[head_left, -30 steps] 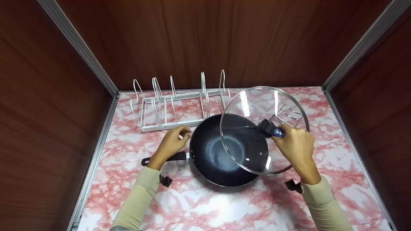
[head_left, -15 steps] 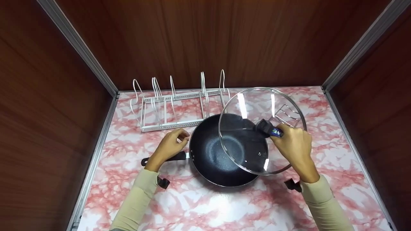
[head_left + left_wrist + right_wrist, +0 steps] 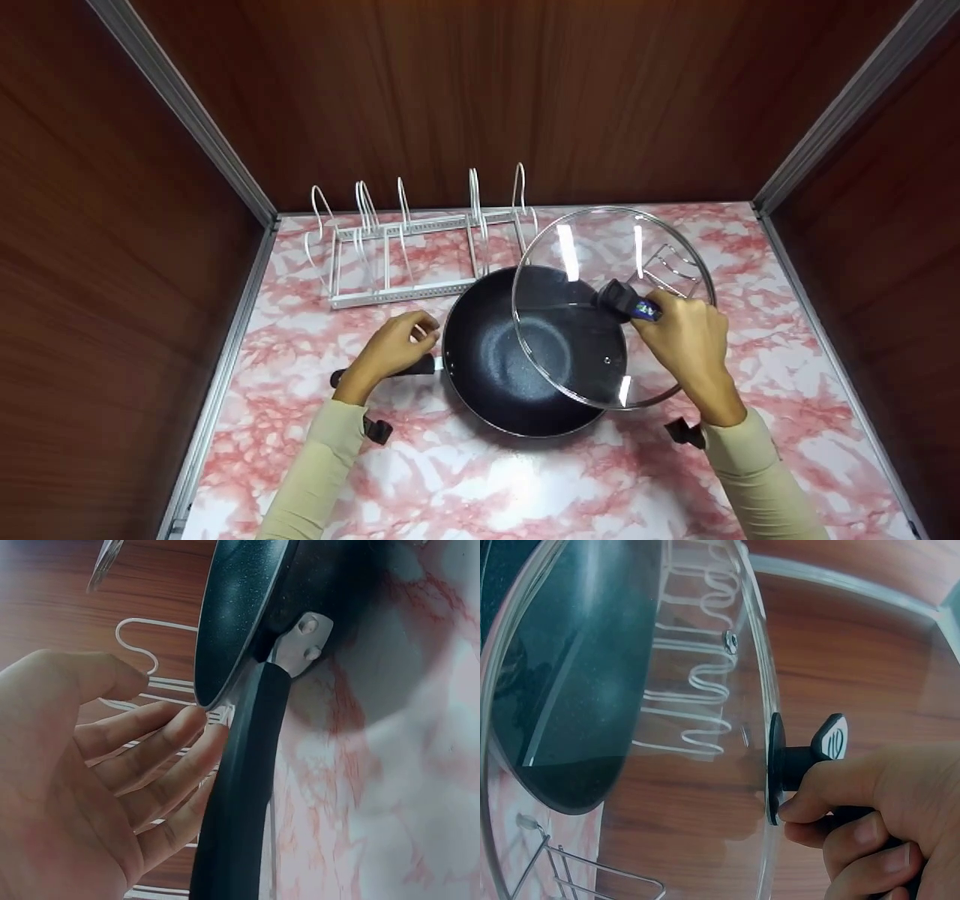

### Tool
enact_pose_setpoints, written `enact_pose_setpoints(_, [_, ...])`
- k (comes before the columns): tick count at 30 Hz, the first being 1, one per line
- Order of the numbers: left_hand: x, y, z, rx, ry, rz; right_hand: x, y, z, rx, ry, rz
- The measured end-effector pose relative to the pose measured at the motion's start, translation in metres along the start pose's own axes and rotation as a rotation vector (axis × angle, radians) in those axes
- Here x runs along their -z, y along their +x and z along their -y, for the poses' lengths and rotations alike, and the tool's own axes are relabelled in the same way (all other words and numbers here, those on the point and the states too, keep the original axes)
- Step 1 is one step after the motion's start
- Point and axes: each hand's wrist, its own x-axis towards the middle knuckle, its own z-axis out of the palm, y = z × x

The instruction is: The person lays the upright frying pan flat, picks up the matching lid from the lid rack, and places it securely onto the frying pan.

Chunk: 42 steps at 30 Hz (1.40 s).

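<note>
A round glass lid (image 3: 577,247) with a metal rim is held tilted over the right part of a dark wok (image 3: 495,390). My right hand (image 3: 686,341) grips the lid by its black knob (image 3: 619,298); in the right wrist view the fingers curl round that knob (image 3: 799,765). The wok stands on the table, its black handle (image 3: 416,367) pointing left. Above this handle hovers my left hand (image 3: 394,345), fingers relaxed and holding nothing. In the left wrist view its fingertips are beside the wok handle (image 3: 240,787); whether they touch it I cannot tell.
Behind the wok, to the left, a white wire rack (image 3: 405,293) with upright loops stands near the back wall. A small metal wire stand (image 3: 667,270) shows through the lid on the right. Wooden panels (image 3: 480,97) enclose the marbled red-and-white table (image 3: 450,487).
My left hand has drifted slightly left and toward me, beside the wok. The lid and my right hand have shifted a little to the left. The wok has stayed in place.
</note>
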Motion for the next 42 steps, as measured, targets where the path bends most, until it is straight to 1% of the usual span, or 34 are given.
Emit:
enact_pose_setpoints(4, [0.001, -0.004, 0.002, 0.007, 0.018, 0.044, -0.001, 0.000, 0.000, 0.001, 0.012, 0.007])
enact_pose_setpoints(10, [0.002, -0.009, 0.006, 0.060, 0.042, 0.130, -0.002, 0.001, 0.001, 0.000, 0.013, 0.014])
enact_pose_setpoints(15, [0.003, -0.014, 0.010, 0.089, 0.063, 0.189, -0.003, 0.001, 0.002, 0.005, 0.011, 0.019])
enact_pose_setpoints(17, [0.002, -0.015, 0.010, 0.095, 0.081, 0.208, -0.003, 0.001, 0.002, 0.012, 0.008, 0.017])
enact_pose_setpoints(20, [0.002, -0.016, 0.010, 0.124, 0.127, 0.229, -0.004, 0.001, 0.003, 0.026, 0.006, 0.014])
enact_pose_setpoints(25, [0.002, -0.017, 0.010, 0.171, 0.202, 0.243, -0.005, 0.001, 0.003, 0.038, 0.009, 0.016])
enact_pose_setpoints(33, [-0.001, -0.018, 0.013, 0.176, 0.256, 0.261, -0.006, 0.001, 0.005, 0.027, 0.010, 0.038])
enact_pose_setpoints(37, [-0.003, -0.019, 0.014, 0.178, 0.292, 0.242, -0.006, 0.002, 0.006, 0.013, 0.008, 0.051])
enact_pose_setpoints(42, [-0.004, -0.018, 0.015, 0.199, 0.344, 0.228, -0.007, 0.003, 0.009, 0.003, 0.007, 0.063])
